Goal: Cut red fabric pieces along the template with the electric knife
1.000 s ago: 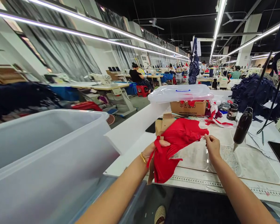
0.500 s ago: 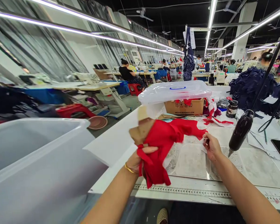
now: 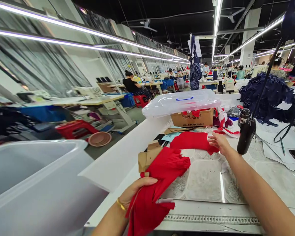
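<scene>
My left hand (image 3: 135, 191) grips a bunched red pleated fabric piece (image 3: 152, 193) near the table's front edge, with a gold bangle on the wrist. A brown cardboard pattern piece (image 3: 147, 157) sits against the fabric's upper end. My right hand (image 3: 217, 142) rests on the end of a second stretch of red fabric (image 3: 191, 141) lying across the table. Whether its fingers pinch the cloth is hidden. Below the hands lies a scuffed clear plastic sheet (image 3: 204, 180) on the white worktable (image 3: 127, 164).
A large translucent plastic bin (image 3: 39, 173) stands left of the table. Ahead, a clear lidded box (image 3: 182, 103) rests on a cardboard carton (image 3: 191, 118). A dark hanging bottle (image 3: 246, 139) is right of my right hand, beyond it a navy fabric heap (image 3: 267, 93).
My left hand has pulled down toward the table's front edge with its red bunch. The fabric no longer stretches taut between my hands, and the second red stretch lies flatter on the table.
</scene>
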Demonstrator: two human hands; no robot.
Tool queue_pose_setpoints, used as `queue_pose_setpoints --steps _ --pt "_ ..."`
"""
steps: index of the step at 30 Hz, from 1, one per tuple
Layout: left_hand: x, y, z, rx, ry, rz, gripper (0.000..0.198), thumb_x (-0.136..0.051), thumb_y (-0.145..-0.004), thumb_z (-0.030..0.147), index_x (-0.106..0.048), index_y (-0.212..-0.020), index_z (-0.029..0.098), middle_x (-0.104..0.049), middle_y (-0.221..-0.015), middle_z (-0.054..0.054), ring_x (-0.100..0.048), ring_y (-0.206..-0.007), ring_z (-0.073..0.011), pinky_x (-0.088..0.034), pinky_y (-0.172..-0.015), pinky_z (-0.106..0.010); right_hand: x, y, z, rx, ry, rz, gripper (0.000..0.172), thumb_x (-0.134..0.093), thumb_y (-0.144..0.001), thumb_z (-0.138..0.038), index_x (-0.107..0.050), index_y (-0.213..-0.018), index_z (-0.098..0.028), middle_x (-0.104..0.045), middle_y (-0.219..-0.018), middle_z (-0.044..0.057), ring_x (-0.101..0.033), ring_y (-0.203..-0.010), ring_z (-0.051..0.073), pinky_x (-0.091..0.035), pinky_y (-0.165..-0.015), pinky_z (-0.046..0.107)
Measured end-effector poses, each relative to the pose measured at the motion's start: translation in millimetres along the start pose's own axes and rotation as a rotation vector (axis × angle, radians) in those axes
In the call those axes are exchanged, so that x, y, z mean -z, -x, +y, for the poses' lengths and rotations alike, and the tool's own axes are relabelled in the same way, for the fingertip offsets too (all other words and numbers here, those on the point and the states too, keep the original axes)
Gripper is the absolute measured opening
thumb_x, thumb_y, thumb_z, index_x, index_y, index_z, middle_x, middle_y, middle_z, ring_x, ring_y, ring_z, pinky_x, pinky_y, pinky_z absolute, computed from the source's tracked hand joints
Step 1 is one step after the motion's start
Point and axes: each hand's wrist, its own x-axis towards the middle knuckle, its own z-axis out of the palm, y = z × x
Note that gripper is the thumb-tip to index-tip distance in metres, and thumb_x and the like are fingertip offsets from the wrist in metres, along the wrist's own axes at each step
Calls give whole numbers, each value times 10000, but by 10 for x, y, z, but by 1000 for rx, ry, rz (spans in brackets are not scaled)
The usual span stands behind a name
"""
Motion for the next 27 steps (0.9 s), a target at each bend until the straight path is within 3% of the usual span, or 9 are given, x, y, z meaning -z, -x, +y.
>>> queue_pose_setpoints --steps 4,9,12,14,18,21,24,27 --pt "-81 -38 18 93 48 -11 493 -751 -723 195 -701 -1212 150 -791 -790 -73 -780 -772 -292 -637 -726 -367 83 -18 36 -2 -25 77 134 -647 -943 -260 -581 -944 -143 -656 -801 -6 -629 -618 93 -556 -552 213" --pt "-177 -200 71 159 52 -214 557 -760 -718 220 -685 -1248 66 -795 -888 -130 -771 -856 -314 -608 -822 -372 213 249 122 38 27 52 216 -698 -824 -186 -549 -981 -194 -715 -833 28 -644 -611 101 -568 -587 217" --pt "-393 -329 126 145 13 -325 553 -756 -697 216 -695 -1219 43 -793 -893 -145 -768 -852 -317 -593 -846 -390 216 435 107 57 116 -85 234 -709 -831 -350 -589 -965 -200 -747 -936 70 -696 -776 150 -584 -688 261" --pt "-590 -409 176 120 -39 -379 528 -746 -686 194 -706 -1195 61 -794 -896 -133 -765 -846 -308 -589 -847 -398 195 517 82 91 187 -184 341 -679 -840 -508 -611 -989 -209 -750 -1021 79 -702 -928 178 -576 -797 291" --pt "-924 -550 276 46 -164 -409 472 -766 -640 152 -724 -1108 106 -790 -879 -99 -754 -858 -288 -578 -858 -400 220 565 19 177 388 -288 529 -458 -898 -679 -607 -1111 -218 -736 -1083 73 -669 -1069 214 -525 -937 371" --pt "-977 -636 306 37 -225 -352 412 -797 -614 172 -721 -1017 129 -779 -833 -70 -744 -824 -259 -578 -833 -376 376 581 -18 257 625 -252 403 -472 -924 -543 -633 -1070 -203 -710 -1092 77 -633 -1083 231 -479 -978 403" --pt "-865 -692 292 83 -301 -277 354 -820 -570 182 -700 -901 145 -749 -733 -26 -718 -698 -217 -575 -713 -324 587 676 -9 304 898 -212 208 -650 -809 -294 -676 -984 -185 -681 -1108 100 -591 -1114 264 -431 -1005 416" --pt "-729 -728 271 128 -344 -226 362 -826 -545 207 -686 -874 149 -741 -716 -19 -708 -676 -210 -562 -676 -308 732 819 39 302 1133 -242 253 -735 -679 -119 -713 -921 -192 -669 -1098 98 -584 -1121 279 -433 -960 372"
